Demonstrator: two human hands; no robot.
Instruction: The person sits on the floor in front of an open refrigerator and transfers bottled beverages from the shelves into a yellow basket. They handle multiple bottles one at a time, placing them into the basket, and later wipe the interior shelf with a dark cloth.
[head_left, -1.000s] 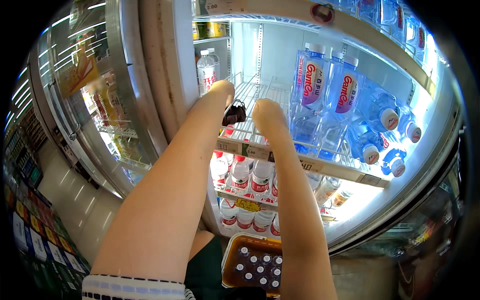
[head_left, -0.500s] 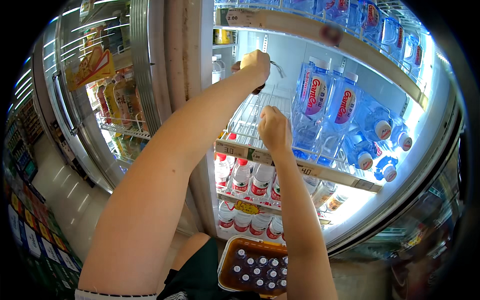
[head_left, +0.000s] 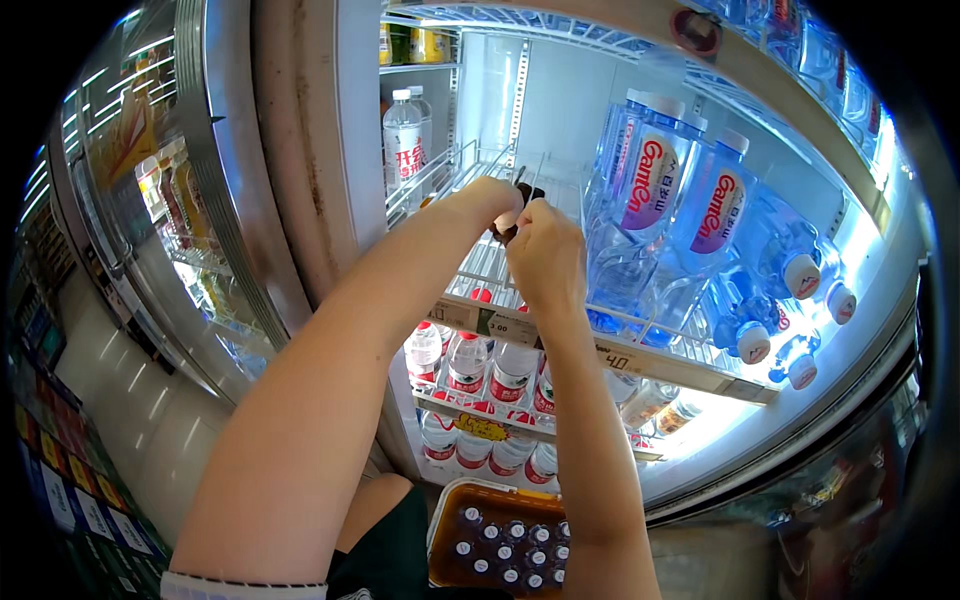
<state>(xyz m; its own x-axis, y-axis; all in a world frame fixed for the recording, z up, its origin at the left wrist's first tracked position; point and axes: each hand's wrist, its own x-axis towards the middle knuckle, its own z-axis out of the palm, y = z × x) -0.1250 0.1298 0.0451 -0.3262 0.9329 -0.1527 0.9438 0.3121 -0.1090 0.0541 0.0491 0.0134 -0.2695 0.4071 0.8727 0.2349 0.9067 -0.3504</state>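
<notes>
hands — left hand (head_left: 497,203) and right hand (head_left: 541,243) together, both pinching a small dark object (head_left: 520,197) | frame centre, above wire shelf (head_left: 480,262) | raised for two-handed working – large water bottles (head_left: 672,215) right

Both bare forearms rise from the lower edge and converge near the picture's middle. The left hand (head_left: 492,200) is closed into a loose fist, knuckles up. The right hand (head_left: 540,250) sits just beside it, touching it, fingers curled inward, back of the hand facing the camera.
</notes>
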